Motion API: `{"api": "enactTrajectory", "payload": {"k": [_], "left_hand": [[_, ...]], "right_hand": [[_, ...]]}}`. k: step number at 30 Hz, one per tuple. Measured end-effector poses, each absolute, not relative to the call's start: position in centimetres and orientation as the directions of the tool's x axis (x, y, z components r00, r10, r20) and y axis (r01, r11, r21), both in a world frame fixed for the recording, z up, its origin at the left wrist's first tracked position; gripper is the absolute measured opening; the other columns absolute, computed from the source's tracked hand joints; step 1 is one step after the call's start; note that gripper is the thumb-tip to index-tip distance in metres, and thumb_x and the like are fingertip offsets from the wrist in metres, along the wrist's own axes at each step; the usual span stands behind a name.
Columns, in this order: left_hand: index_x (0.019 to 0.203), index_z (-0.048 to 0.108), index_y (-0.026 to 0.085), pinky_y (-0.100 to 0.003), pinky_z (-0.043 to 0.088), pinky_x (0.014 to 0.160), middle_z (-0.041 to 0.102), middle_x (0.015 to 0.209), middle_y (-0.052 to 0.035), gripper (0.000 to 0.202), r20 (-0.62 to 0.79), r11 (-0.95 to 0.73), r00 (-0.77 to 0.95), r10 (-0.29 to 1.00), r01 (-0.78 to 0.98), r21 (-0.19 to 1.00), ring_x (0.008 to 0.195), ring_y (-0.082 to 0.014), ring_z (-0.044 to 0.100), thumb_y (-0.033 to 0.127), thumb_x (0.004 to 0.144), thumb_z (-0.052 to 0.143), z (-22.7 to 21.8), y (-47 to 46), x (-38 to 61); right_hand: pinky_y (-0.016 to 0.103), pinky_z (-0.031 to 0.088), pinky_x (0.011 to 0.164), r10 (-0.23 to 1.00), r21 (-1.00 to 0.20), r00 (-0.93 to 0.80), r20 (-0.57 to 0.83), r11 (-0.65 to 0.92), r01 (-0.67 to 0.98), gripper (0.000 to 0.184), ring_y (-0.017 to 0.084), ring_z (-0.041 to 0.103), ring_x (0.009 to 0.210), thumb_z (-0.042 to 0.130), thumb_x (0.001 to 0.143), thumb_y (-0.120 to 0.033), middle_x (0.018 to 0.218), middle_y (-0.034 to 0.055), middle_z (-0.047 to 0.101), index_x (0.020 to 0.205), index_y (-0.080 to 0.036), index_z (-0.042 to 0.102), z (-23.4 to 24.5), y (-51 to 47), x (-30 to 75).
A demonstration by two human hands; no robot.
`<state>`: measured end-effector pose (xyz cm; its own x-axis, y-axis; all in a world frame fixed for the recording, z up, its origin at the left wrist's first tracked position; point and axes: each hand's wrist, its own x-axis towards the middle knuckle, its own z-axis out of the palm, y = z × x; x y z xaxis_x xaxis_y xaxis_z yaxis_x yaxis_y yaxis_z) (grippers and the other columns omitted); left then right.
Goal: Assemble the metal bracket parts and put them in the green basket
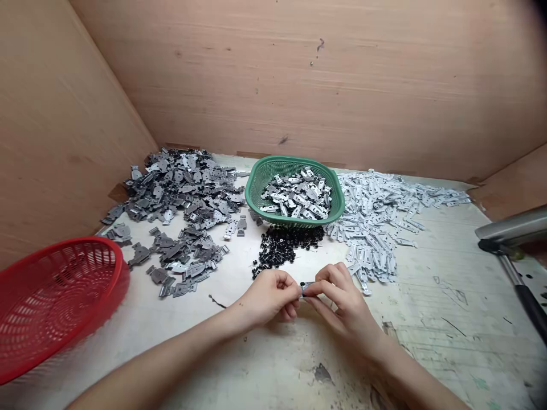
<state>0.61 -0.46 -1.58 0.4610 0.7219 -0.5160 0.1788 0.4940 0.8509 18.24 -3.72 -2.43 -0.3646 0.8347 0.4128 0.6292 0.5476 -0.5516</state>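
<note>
My left hand (276,293) and my right hand (342,296) meet in front of me, fingertips pinched together from both sides on a small metal bracket (306,286). A black screw-like piece (302,283) shows at the top of it; the fingers cover most of the rest. Just beyond my hands lies a heap of small black screws (277,247). Behind that stands a green basket (294,221) with silver metal pieces (301,193) piled inside.
Dark grey metal plates (183,193) are heaped at the left, long silver strips (371,222) at the right. A red basket (122,273) sits at the near left. At the right edge is a metal tool with a black handle (530,310). Wooden panels (299,85) enclose the tabletop.
</note>
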Motion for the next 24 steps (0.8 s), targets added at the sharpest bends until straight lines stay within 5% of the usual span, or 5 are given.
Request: {"api": "enactTrajectory", "payload": {"k": [19,24], "left_hand": [[0.068,0.055,0.014,-0.019,0.042,0.044,0.058,0.057,0.0007,0.020,-0.493,0.487,0.500,0.712,0.155,0.860,0.045,-0.0081,0.054,0.033,0.072,0.058,-2.6,-0.3,0.4],[0.066,0.052,0.015,-0.018,0.041,0.044,0.058,0.058,0.0012,0.018,-0.500,0.505,0.467,0.730,0.125,0.854,0.045,-0.0069,0.052,0.031,0.072,0.058,-1.8,0.0,0.2]], "right_hand": [[0.036,0.042,0.070,0.856,-0.624,-0.422,0.299,0.510,0.592,0.012,0.021,0.048,0.082,0.054,0.085,-0.020,0.083,0.0048,0.051,0.089,-0.024,0.065,-1.6,-3.7,19.1],[0.036,0.043,0.070,0.889,-0.597,-0.318,0.329,0.457,0.659,0.010,0.022,0.050,0.086,0.052,0.087,-0.025,0.086,0.0066,0.054,0.091,-0.022,0.061,-1.2,-1.4,20.9]]}}
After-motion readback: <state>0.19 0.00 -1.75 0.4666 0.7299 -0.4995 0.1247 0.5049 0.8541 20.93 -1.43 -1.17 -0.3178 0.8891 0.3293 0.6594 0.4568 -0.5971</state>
